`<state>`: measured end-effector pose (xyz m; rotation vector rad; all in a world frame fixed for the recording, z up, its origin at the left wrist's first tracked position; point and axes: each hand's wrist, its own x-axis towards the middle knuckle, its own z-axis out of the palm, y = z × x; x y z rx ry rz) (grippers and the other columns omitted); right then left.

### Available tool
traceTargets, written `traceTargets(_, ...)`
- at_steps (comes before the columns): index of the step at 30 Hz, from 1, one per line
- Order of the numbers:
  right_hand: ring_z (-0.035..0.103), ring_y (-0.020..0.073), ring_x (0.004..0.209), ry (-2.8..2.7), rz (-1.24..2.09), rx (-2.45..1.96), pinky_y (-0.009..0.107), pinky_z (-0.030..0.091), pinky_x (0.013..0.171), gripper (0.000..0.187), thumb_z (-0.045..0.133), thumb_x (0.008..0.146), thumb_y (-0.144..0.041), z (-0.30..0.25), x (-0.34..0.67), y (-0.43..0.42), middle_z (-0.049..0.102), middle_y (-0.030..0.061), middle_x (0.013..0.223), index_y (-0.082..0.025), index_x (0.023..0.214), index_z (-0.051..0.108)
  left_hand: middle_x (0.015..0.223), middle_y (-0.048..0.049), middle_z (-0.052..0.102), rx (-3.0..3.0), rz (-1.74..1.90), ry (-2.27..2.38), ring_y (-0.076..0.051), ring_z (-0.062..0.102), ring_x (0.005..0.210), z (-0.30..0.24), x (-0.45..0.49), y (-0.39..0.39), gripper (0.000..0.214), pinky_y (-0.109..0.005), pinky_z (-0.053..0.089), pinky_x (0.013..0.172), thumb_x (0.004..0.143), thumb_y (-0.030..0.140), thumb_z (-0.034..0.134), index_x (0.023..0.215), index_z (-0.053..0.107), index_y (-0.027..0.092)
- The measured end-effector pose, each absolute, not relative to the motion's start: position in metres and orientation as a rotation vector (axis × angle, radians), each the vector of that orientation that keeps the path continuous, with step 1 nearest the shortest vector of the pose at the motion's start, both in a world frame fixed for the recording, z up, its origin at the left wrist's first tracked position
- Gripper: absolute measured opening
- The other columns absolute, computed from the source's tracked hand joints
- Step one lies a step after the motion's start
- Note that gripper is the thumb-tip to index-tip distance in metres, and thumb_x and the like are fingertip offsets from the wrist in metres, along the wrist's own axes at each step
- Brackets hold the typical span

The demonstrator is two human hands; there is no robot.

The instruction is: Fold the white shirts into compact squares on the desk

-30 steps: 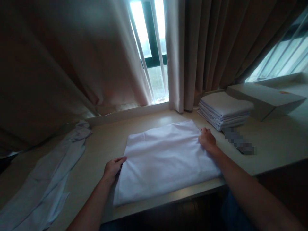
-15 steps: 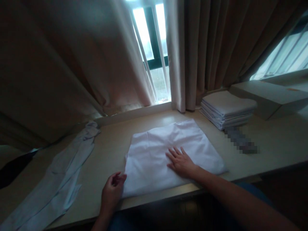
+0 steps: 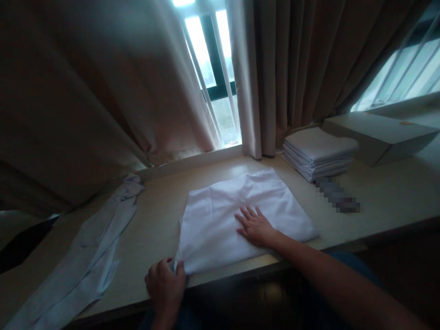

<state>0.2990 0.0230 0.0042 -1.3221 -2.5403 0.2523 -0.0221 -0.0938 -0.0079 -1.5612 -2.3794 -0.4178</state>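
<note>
A folded white cloth [image 3: 213,220] lies on the table [image 3: 158,215] in front of me, softly creased on top. My right hand [image 3: 256,228] rests flat on its middle, fingers spread. At the near left corner is my left hand [image 3: 167,284], with its thumb on top of the cloth and the other fingers curled by the edge. It grips that corner, though the fingertips are partly hidden.
Folded white cloths [image 3: 318,153] are piled at the back right beside a pale box [image 3: 381,133]. A blurred-out object [image 3: 338,197] lies before the pile. At left stretches a rumpled whitish cloth [image 3: 92,252]. Curtains [image 3: 254,91] hang behind the table.
My left hand has shifted slightly right and down and taken the cloth's near left corner. My right hand stays flat on the cloth. The whole view has turned a little.
</note>
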Motion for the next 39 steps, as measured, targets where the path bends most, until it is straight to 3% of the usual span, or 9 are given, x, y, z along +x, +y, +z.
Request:
traceTargets(4, 0.017, 0.0317, 0.143, -2.489, 0.152, -1.245, 0.055, 0.01, 0.115, 0.061, 0.035, 0.096, -0.052, 0.011, 0.283, 0.01, 0.03, 0.0143, 0.153, -0.015, 0.144, 0.039, 0.128, -0.0137, 0.057, -2.008, -0.587, -1.961, -0.026, 0.047, 0.124, -0.001, 0.046, -0.088, 0.034, -0.042, 0.035, 0.106, 0.089, 0.033, 0.044, 0.113, 0.06, 0.017)
traceTargets(8, 0.014, 0.0285, 0.145, -2.487, 0.156, -1.135, 0.052, 0.009, 0.116, 0.058, 0.03, 0.099, -0.046, 0.009, 0.268, -0.01, 0.028, 0.014, 0.154, -0.012, 0.146, 0.036, 0.151, -0.0111, 0.038, -2.244, -0.385, -1.887, -0.028, 0.023, 0.143, -0.012, 0.1, -0.068, 0.05, -0.051, 0.021, 0.114, 0.092, 0.028, 0.036, 0.141, 0.042, 0.016)
traceTargets(13, 0.014, 0.0293, 0.145, -2.495, 0.274, -1.214, 0.05, 0.009, 0.116, 0.064, 0.031, 0.097, -0.052, 0.001, 0.277, -0.017, 0.024, 0.0141, 0.155, -0.011, 0.147, 0.034, 0.156, -0.009, 0.028, -2.259, -0.213, -1.986, -0.031, 0.017, 0.145, -0.028, 0.104, -0.061, 0.055, -0.055, 0.018, 0.114, 0.094, 0.037, 0.033, 0.147, 0.033, 0.023)
traceTargets(19, 0.011, 0.0295, 0.145, -2.467, 0.336, -1.37, 0.049, 0.004, 0.117, 0.075, 0.028, 0.092, -0.067, -0.001, 0.313, -0.009, 0.022, 0.009, 0.156, -0.02, 0.15, 0.028, 0.157, -0.012, 0.022, -2.167, -0.195, -2.095, -0.035, 0.011, 0.145, -0.023, 0.1, -0.067, 0.068, -0.055, 0.017, 0.114, 0.089, 0.055, 0.038, 0.149, 0.029, 0.024)
traceTargets(30, 0.009, 0.0261, 0.146, -2.334, 0.135, -1.734, 0.046, 0.005, 0.117, 0.071, 0.02, 0.093, -0.066, -0.015, 0.41, -0.003, 0.019, 0.0052, 0.158, -0.024, 0.15, 0.03, 0.157, -0.0146, 0.022, -2.146, -0.159, -2.123, -0.037, 0.011, 0.145, -0.023, 0.101, -0.065, 0.069, -0.056, 0.013, 0.114, 0.088, 0.058, 0.037, 0.148, 0.031, 0.024)
traceTargets(39, 0.007, 0.0248, 0.146, -2.25, 0.04, -1.938, 0.046, 0.005, 0.117, 0.079, 0.018, 0.091, -0.07, -0.026, 0.437, 0.002, 0.017, 0.0087, 0.158, -0.02, 0.151, 0.025, 0.158, -0.0137, 0.019, -2.14, -0.181, -2.152, -0.036, 0.007, 0.145, -0.025, 0.104, -0.069, 0.072, -0.056, 0.009, 0.114, 0.087, 0.058, 0.039, 0.149, 0.028, 0.023)
